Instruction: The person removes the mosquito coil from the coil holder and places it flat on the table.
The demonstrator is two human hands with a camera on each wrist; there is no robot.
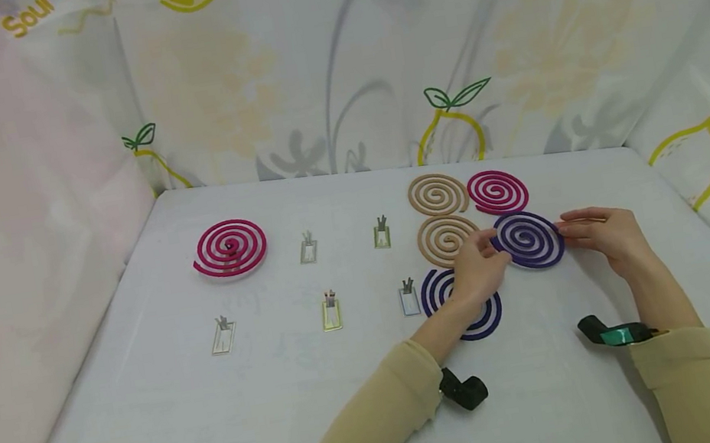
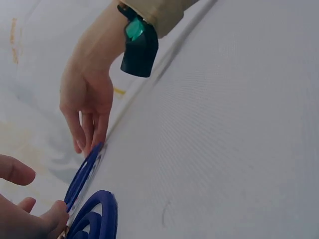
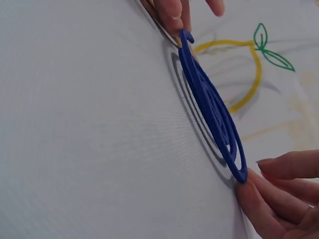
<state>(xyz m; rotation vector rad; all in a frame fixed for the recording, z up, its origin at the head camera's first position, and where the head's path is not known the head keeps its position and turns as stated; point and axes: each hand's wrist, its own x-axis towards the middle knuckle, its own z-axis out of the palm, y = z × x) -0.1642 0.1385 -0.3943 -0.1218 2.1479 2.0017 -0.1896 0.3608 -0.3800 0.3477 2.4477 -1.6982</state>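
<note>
Between my two hands is a dark blue mosquito coil (image 1: 528, 240), its shadow showing just below it on the table in the right wrist view. My left hand (image 1: 478, 268) pinches the coil's left edge, while the fingers of my right hand (image 1: 608, 237) hold the opposite edge. Partly covered by the left hand and wrist, a second blue coil (image 1: 437, 292) lies on the table. Two tan coils (image 1: 437, 194) and a pink coil (image 1: 498, 190) lie flat just beyond the hands.
At the far left, another pink coil (image 1: 216, 253) sits raised over a stand. Several small metal coil stands (image 1: 308, 250) with upright prongs are spread across the white table (image 1: 220, 429). A printed cloth (image 1: 330, 63) hangs behind the table's back edge.
</note>
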